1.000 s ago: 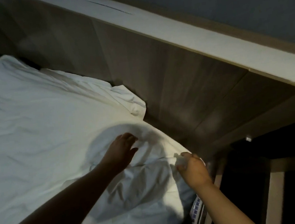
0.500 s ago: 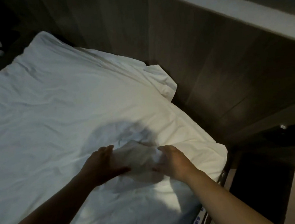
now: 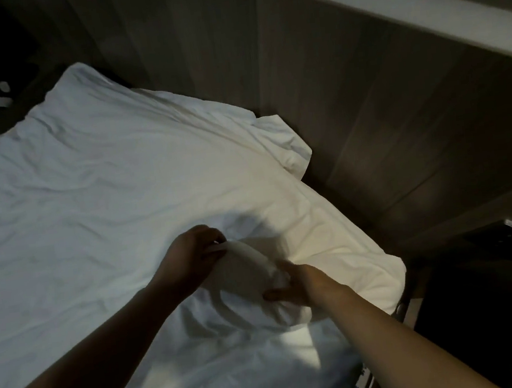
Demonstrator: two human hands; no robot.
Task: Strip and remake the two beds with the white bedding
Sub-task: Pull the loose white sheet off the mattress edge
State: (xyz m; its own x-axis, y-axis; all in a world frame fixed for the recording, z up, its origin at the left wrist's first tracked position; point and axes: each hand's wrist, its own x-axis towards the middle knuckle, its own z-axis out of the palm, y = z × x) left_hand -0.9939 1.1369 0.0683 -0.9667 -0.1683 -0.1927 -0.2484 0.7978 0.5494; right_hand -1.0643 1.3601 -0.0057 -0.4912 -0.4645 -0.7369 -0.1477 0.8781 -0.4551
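Ideally, with the left hand and right hand each pinching the raised fold of white bedding at lower centre, hold both grips firm and pull evenly.

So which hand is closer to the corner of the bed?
Right. The right hand grips the sheet fold on the side toward the bed corner. The left hand pinches the fold's other end, farther from that corner.
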